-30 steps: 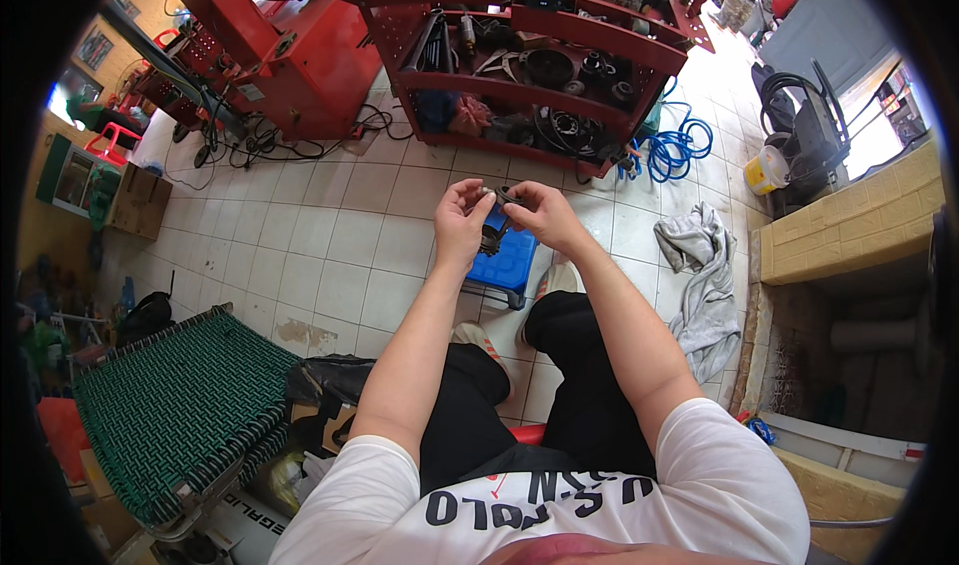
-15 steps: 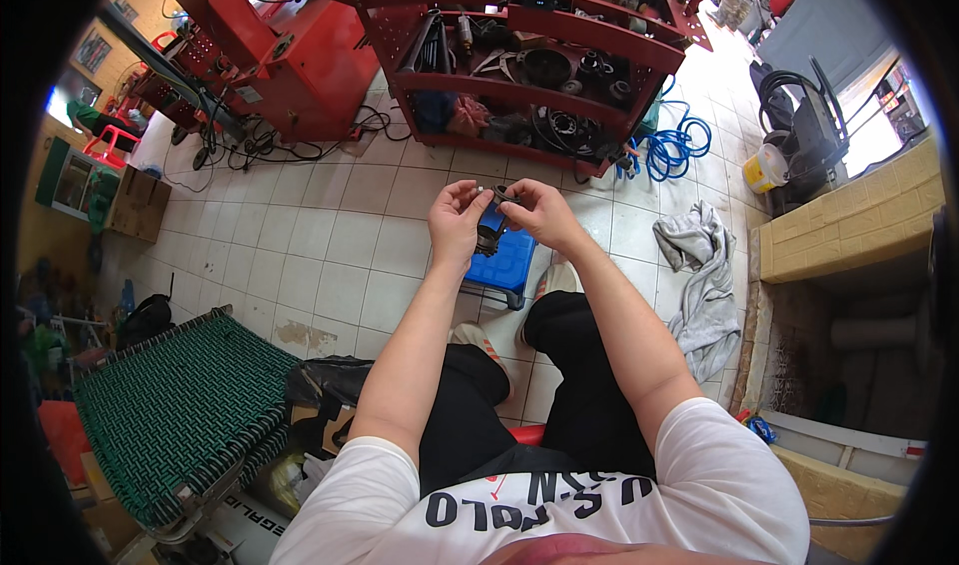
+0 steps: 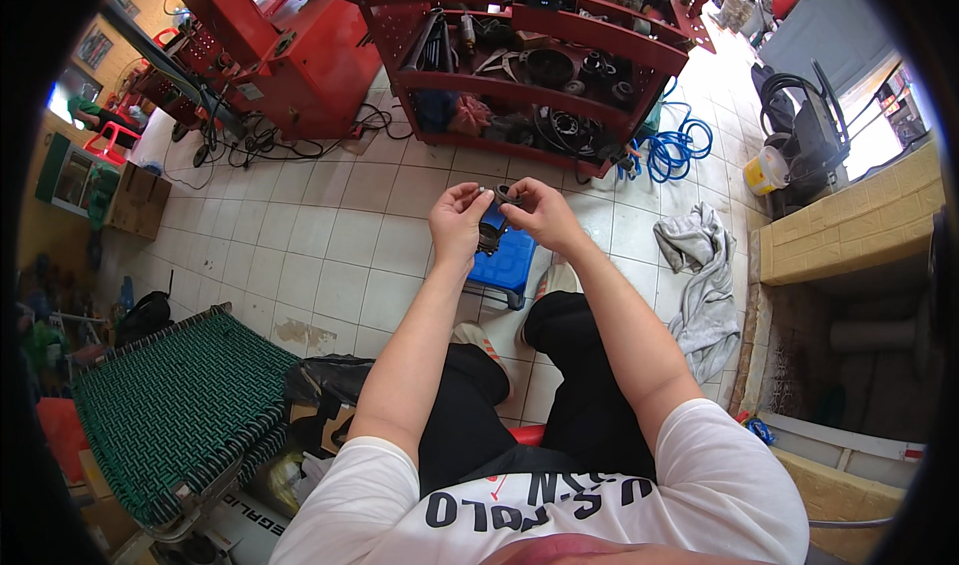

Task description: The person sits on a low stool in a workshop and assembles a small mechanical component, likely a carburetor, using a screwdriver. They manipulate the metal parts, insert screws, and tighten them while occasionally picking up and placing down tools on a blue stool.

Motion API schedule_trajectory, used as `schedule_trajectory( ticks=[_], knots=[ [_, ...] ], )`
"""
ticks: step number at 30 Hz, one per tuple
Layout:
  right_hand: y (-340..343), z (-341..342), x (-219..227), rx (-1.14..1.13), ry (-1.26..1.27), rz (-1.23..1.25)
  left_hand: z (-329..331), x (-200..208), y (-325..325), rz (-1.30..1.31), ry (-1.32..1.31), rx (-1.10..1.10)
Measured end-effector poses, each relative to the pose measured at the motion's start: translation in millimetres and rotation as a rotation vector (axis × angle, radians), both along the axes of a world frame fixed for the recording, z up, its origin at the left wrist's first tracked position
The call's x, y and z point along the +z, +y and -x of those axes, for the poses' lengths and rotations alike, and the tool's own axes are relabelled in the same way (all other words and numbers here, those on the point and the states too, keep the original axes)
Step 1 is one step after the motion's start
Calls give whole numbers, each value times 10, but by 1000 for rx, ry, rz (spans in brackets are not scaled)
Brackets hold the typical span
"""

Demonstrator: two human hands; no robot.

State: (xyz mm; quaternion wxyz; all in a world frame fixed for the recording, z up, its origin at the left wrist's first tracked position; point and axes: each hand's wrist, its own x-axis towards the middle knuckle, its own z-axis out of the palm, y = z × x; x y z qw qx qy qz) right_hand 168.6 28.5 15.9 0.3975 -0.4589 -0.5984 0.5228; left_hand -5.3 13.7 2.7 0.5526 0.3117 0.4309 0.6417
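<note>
Over a small blue plastic stool (image 3: 504, 260) my two hands are close together. The fingertips of my left hand (image 3: 458, 223) are pinched on a small pale piece (image 3: 483, 189), too tiny to name. My right hand (image 3: 544, 215) is closed on a dark ring-shaped metal part (image 3: 504, 194), its fingers partly covering it. Below and between them shows a dark toothed metal part (image 3: 488, 238), seemingly on the stool; my left hand hides some of it, so I cannot tell whether it is touched.
Ahead stands a red tool cart (image 3: 519, 85) loaded with metal parts, beside a red machine (image 3: 300, 75). Blue hose (image 3: 679, 150) lies coiled on the tiles. A grey cloth (image 3: 699, 275) is at right, a green woven seat (image 3: 185, 405) at left.
My right hand and the ring-shaped part have shifted very slightly, the ring tilting a little. My left hand keeps its pinch in nearly the same place.
</note>
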Motion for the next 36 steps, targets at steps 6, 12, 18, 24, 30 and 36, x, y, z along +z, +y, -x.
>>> schedule_trajectory(
  ticks=[6,12,18,24,30,36],
  knots=[
    [-97,88,159,-42,-167,-77,32,-45,1,68,-103,0],
    [-123,99,145,-82,-212,-149,21,-60,18,86,-138,-3],
    [-141,122,169,-86,-202,-138,37,-73,16,89,-142,-5],
    [-141,113,144,-85,-193,-135,19,-97,15,89,-158,-10],
    [-119,107,98,-91,-225,-154,22,-133,28,129,-134,2],
    [-131,123,107,-89,-238,-146,16,-134,21,166,-139,4]
  ],
)
